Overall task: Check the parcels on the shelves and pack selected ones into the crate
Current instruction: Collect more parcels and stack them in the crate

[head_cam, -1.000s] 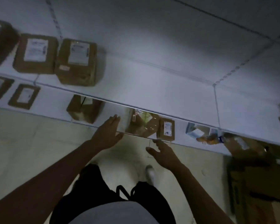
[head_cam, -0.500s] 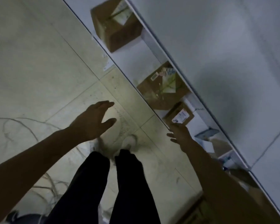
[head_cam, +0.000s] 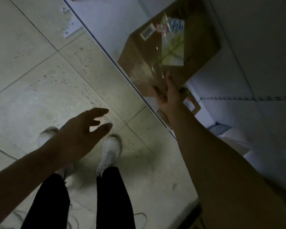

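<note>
A large brown cardboard parcel [head_cam: 168, 52] with clear tape, a barcode sticker and a pale label lies on the low white shelf [head_cam: 109, 19] at the upper right. My right hand [head_cam: 169, 96] reaches onto its near corner with fingers stretched out, touching the box. A small brown parcel [head_cam: 191, 101] with a white label lies just right of that hand, partly hidden by my wrist. My left hand [head_cam: 82, 134] hovers over the floor, fingers spread and empty. No crate is in view.
The pale tiled floor [head_cam: 40, 80] fills the left side, with my white shoes [head_cam: 110, 151] and dark trousers below. An upper white shelf board [head_cam: 262, 55] overhangs at the right. Pale packages [head_cam: 233, 138] lie further along the low shelf. A paper tag [head_cam: 71, 28] lies by the shelf edge.
The view has dropped closer to the low shelf. My right hand has moved from the small parcel up onto the large parcel's corner. My left hand stays in the air, open.
</note>
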Available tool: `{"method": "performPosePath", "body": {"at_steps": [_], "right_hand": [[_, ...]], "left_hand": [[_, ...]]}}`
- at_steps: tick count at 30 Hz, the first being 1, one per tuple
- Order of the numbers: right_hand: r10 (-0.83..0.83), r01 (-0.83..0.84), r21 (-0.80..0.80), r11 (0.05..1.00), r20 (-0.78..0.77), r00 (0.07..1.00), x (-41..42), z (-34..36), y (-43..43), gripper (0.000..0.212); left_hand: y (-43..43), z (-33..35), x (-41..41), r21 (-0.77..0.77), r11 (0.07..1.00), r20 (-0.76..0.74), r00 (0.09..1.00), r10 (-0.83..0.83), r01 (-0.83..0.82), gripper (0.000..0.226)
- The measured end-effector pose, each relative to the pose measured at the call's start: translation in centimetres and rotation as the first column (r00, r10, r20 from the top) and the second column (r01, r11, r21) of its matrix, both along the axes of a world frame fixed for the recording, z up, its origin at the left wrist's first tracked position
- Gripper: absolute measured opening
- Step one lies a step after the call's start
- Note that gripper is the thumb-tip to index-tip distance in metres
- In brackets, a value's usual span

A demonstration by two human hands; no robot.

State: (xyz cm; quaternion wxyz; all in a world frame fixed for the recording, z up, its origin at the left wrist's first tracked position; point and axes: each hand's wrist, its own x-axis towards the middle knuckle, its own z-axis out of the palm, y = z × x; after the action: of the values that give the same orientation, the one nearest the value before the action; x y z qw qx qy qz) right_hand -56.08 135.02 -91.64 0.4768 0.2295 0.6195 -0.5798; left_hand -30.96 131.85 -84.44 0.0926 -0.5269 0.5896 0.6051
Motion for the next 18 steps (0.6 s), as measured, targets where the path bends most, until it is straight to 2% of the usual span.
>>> {"method": "performPosePath", "body": {"at_steps": [4, 7, 10, 13, 14, 16, 17, 18], "right_hand": [[0.024, -0.022, 0.031, 0.999, -0.054, 0.998, 1.2, 0.5, -0.2, 0.032], [0.063, -0.061, 0.055, 0.997, -0.023, 0.998, 3.8, 1.5, 0.3, 0.06], [0.106, -0.107, 0.066, 0.992, 0.021, 0.994, 7.5, 4.5, 1.8, 0.069], [0.189, -0.19, 0.082, 0.978, 0.022, 0.982, 11.2, 9.1, 3.4, 0.075], [0.218, -0.219, 0.086, 0.972, 0.023, 0.976, 12.4, 10.7, 4.1, 0.073], [0.262, -0.264, 0.086, 0.961, 0.032, 0.965, 14.4, 14.2, 5.1, 0.07], [0.283, -0.285, 0.081, 0.955, 0.033, 0.959, 15.2, 16.0, 5.3, 0.07], [0.307, -0.308, 0.07, 0.949, 0.03, 0.951, 15.9, 17.8, 5.5, 0.071]], "left_hand": [[0.2, 0.0, 0.6, 0.024, 1.0, 0.013, 1.0, -0.002, 0.002, 0.046], [-0.9, 1.2, 1.1, -0.021, 0.999, 0.007, 0.999, 0.043, -0.043, 0.065], [-2.8, 3.5, 1.9, -0.053, 0.978, 0.038, 0.978, 0.203, -0.201, 0.094], [-4.7, 6.6, 3.2, -0.051, 0.961, 0.091, 0.957, 0.277, -0.273, 0.11], [-5.2, 7.8, 3.7, -0.023, 0.957, 0.064, 0.955, 0.289, -0.289, 0.108], [-5.8, 10.7, 4.8, 0.053, 0.936, -0.043, 0.936, 0.35, -0.347, 0.084], [-6.0, 12.3, 5.6, 0.077, 0.928, -0.085, 0.925, 0.371, -0.366, 0.08], [-6.1, 13.8, 6.6, 0.091, 0.923, -0.11, 0.918, 0.382, -0.373, 0.088]]}}
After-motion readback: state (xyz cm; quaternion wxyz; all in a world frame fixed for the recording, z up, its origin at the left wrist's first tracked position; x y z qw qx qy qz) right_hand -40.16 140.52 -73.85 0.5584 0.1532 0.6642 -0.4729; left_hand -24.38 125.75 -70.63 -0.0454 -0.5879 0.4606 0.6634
